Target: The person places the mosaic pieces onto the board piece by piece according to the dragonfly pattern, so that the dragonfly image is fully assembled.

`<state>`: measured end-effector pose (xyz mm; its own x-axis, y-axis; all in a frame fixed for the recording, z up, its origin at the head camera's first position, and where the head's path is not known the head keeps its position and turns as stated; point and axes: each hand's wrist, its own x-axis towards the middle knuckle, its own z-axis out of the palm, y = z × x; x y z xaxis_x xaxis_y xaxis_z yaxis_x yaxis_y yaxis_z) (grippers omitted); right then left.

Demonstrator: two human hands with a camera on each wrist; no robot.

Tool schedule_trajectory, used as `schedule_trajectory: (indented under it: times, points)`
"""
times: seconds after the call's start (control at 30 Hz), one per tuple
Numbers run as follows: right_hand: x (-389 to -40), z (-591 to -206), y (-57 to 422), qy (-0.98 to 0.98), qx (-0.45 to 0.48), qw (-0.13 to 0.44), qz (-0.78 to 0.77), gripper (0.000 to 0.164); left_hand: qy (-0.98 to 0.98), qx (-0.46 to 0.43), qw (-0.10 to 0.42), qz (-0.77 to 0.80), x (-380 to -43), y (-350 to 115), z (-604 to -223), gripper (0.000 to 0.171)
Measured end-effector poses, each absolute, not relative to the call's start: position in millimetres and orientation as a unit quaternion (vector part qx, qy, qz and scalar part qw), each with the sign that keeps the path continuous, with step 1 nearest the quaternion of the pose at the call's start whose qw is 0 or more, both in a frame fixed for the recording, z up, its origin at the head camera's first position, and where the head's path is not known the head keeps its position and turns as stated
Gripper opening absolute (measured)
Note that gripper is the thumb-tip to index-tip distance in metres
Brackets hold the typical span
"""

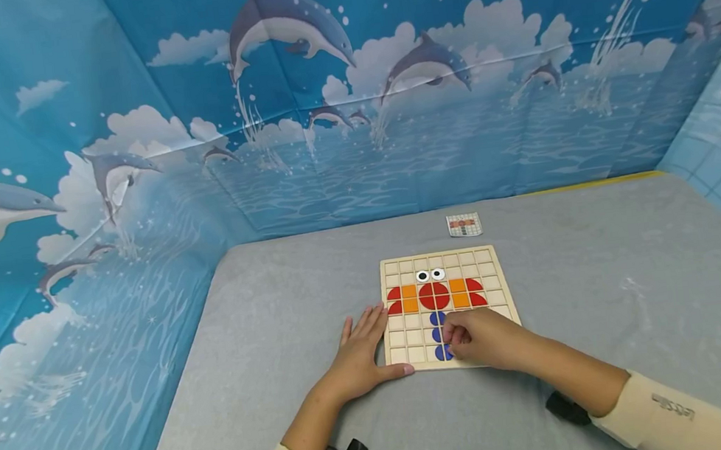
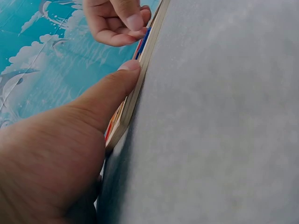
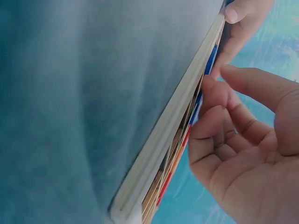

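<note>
A square wooden grid board point(image 1: 399, 340) lies on the grey cloth, holding coloured flat pieces. My left hand point(image 1: 363, 354) rests at its lower left corner, fingers spread along the left side and thumb on the near rim. Over the lower middle, my right hand point(image 1: 485, 337) bends its fingers down to the blue pieces point(image 1: 437, 335). In the right wrist view its index fingertip touches the board beside a blue piece point(image 3: 210, 59), while the thumb stands apart from it. No piece shows between them. The hand covers part of the blue column.
Above the blue column sit a red circle point(image 1: 434, 295), orange squares point(image 1: 410, 299), red rounded pieces point(image 1: 476, 292) and two eye pieces point(image 1: 423, 276). A small printed pattern card point(image 1: 464, 225) lies beyond the board. A dolphin-printed curtain point(image 1: 354, 166) borders the grey table point(image 1: 608, 286).
</note>
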<state>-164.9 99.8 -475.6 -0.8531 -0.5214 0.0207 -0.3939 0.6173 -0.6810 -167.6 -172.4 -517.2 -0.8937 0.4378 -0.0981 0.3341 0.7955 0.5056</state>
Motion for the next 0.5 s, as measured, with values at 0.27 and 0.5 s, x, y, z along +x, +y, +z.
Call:
schedule_trajectory:
  times: [0.27, 0.5]
  points:
    - [-168, -470, 117, 0.891, -0.205, 0.096, -0.394, 0.006, 0.937, 0.187, 0.113, 0.272, -167, -174, -519, 0.113]
    - [-168, -455, 144, 0.867, -0.165, 0.081, -0.463, 0.015, 0.927, 0.14, 0.085, 0.337, -165, -175, -513, 0.098]
